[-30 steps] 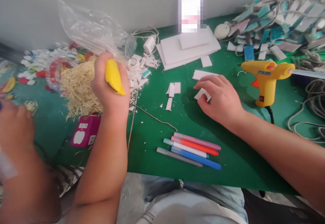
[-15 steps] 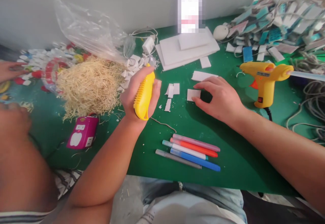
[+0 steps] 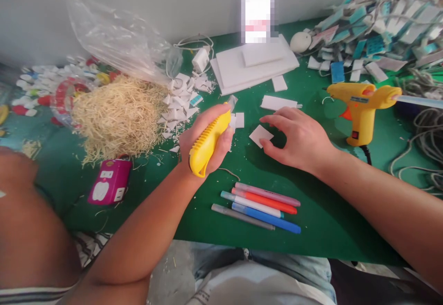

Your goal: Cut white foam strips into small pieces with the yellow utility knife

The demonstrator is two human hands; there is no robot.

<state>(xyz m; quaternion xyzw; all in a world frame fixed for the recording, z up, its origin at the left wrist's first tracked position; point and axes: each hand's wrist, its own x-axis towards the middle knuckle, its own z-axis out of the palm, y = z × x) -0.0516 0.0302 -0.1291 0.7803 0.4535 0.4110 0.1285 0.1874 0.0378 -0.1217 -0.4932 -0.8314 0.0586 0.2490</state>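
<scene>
My left hand (image 3: 207, 141) is wrapped round a yellow utility knife (image 3: 210, 144), whose blade end points away from me over small white foam-board scraps (image 3: 239, 120). My right hand (image 3: 299, 136) has its thumb and fingers apart above the green table. A small square of white foam board (image 3: 260, 136) lies turned like a diamond by my right thumb, whose tip overlaps its edge. Just beyond my right fingers lies a longer white strip (image 3: 278, 103). Part of the scraps is hidden behind my left hand.
Several markers (image 3: 266, 210) lie near the table's front edge. A yellow glue gun (image 3: 360, 111) stands on the right. Stacked white boards (image 3: 256, 69) lie at the back. Left are wood shavings (image 3: 119, 116), a purple power socket (image 3: 110, 182) and another person's arm (image 3: 31, 222).
My left hand with the utility knife has moved right and slightly nearer me. The small foam-board square has turned and shifted a little left. The other person's far hand has left view.
</scene>
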